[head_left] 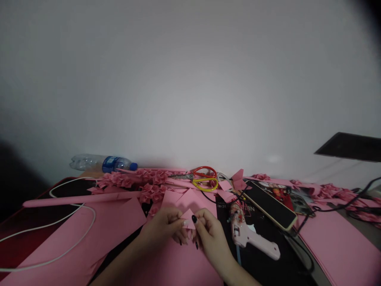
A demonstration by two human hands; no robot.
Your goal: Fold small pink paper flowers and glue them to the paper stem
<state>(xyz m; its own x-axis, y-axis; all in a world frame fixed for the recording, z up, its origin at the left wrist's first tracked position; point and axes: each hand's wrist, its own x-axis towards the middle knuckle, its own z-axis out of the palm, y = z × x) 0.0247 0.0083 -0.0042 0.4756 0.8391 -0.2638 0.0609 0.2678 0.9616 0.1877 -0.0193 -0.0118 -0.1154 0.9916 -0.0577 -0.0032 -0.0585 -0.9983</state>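
1. While the head camera looked down over the worktop (18, 234), the left hand (165, 226) and the right hand (210, 232) met low in the middle of the view, both pinched shut on a small folded pink paper piece (188, 218).
2. The pink paper piece sat between the fingertips of the two hands, just above a large pink sheet (98, 234). The right thumb, with its dark nail, pressed on its right edge.
3. Just to the right of the right hand lay a pale pink glue gun (250, 236), and beyond it a phone (269, 204) with a dark screen.
4. Farther back, red and yellow scissors (204, 178) rested near a heap of pink paper flowers (149, 184).
5. On the left, a long pink roll (80, 200) lay across the sheets, a white cable (59, 222) looped over them, and a water bottle (102, 163) lay on its side by the wall.
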